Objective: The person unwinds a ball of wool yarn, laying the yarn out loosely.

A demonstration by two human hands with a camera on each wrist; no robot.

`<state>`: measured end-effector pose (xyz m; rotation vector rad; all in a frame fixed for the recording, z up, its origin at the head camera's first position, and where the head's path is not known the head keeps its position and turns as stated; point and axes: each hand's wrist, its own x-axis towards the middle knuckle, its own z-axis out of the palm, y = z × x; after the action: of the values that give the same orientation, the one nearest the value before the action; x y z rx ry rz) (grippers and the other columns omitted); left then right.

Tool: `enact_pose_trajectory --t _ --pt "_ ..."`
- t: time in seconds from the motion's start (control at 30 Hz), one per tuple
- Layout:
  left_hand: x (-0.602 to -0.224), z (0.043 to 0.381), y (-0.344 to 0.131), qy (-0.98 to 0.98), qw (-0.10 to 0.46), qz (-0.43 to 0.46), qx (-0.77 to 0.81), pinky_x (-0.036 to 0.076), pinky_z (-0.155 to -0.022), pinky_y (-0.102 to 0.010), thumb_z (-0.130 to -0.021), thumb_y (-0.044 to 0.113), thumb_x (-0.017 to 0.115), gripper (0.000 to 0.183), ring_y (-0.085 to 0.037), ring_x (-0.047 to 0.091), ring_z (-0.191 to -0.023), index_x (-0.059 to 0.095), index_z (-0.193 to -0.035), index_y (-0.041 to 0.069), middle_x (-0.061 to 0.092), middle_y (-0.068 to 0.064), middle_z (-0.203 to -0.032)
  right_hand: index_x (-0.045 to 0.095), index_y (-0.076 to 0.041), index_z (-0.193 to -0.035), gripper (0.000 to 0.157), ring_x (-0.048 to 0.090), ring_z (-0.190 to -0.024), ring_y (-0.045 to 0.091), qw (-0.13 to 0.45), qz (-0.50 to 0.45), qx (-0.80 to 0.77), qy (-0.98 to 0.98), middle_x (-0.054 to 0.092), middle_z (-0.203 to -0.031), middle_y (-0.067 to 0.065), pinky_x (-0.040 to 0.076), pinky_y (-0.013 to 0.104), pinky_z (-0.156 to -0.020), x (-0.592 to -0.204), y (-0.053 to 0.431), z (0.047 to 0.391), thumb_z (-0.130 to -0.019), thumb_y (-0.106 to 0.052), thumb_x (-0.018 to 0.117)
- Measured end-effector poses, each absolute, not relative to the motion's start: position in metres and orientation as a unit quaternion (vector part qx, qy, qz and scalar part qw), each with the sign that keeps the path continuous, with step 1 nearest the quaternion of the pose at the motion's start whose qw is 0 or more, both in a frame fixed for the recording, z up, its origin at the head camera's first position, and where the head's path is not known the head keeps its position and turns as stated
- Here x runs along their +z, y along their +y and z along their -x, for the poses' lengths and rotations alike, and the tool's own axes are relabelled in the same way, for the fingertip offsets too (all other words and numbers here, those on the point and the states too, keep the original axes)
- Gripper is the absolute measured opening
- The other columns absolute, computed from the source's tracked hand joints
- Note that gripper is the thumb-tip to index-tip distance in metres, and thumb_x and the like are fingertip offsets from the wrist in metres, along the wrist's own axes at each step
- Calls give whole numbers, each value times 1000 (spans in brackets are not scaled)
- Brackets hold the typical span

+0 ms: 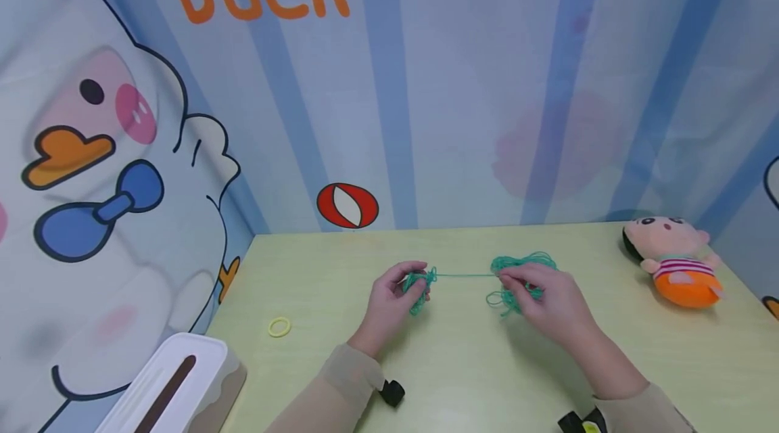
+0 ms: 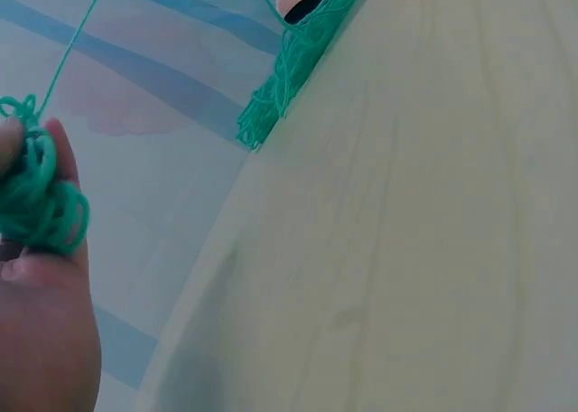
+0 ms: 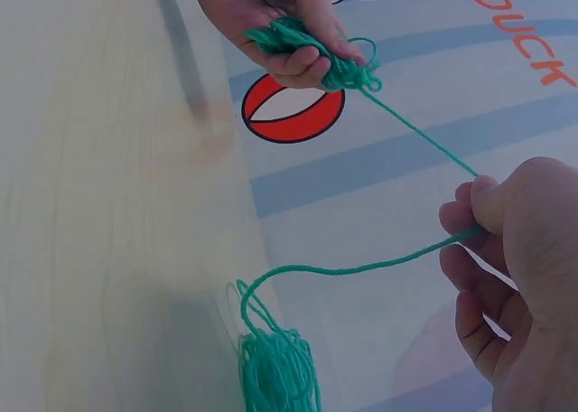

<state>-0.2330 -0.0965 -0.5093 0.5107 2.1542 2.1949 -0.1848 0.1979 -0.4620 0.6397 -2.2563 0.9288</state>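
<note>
My left hand (image 1: 392,301) grips a small bundle of green yarn (image 3: 302,51), thumb pressed over it and loops poking out past the fingers. From that bundle a single strand (image 1: 465,275) runs straight and taut to my right hand (image 1: 550,298), which pinches it between thumb and fingertips. Past the pinch, the strand sags in a curve, seen in the right wrist view, down to a larger loose skein of green yarn (image 3: 278,371). In the head view this skein lies on the table behind the right hand, partly hidden by it.
A yellow ring (image 1: 279,327) lies on the table (image 1: 462,379) left of my left hand. At the front left stands a white slotted box (image 1: 182,379). A doll in orange (image 1: 675,264) lies at the back right. A printed curtain (image 1: 450,95) rises behind the table.
</note>
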Motion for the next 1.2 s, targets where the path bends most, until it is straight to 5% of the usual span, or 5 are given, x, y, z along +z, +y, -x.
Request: enact_pose_trajectory --t 0.2,0.43,0.57,0.87,1.2 --pt "-511 234 -97 688 41 -167 705 64 -98 -26 -103 3 75 27 -15 75 -113 70 -129 2 69 -19 -139 86 -10 -110 20 73 -82 11 287 -238 347 -861 85 -101 2 54 20 -64 -459 195 183 -93 1 84" --pt "-510 233 -97 699 40 -165 695 65 -94 -25 -106 13 75 21 -11 81 -100 69 -124 4 79 -21 -122 83 -13 -122 19 64 -81 1 90 -190 322 -923 81 -96 -6 50 24 -64 -454 190 180 -105 -18 75" --pt "-508 231 -96 695 47 -166 698 66 -93 -27 -107 16 73 21 -12 81 -97 68 -123 4 80 -19 -122 82 -12 -125 22 67 -83 4 29 -177 318 -931 81 -97 -4 51 25 -64 -453 189 181 -106 -21 73" --pt "-510 230 -96 676 26 -183 714 64 -83 -24 -110 13 68 17 -11 73 -85 63 -118 -1 73 -23 -110 83 -14 -122 21 65 -78 10 20 -132 314 -940 84 -109 3 49 31 -64 -439 219 180 -108 -25 73" --pt "-512 232 -99 675 12 -184 715 64 -90 -22 -109 7 67 16 -9 75 -91 60 -122 -1 76 -9 -124 79 -11 -131 29 55 -69 17 57 -60 308 -948 82 -111 11 41 32 -57 -429 237 179 -111 -26 67"
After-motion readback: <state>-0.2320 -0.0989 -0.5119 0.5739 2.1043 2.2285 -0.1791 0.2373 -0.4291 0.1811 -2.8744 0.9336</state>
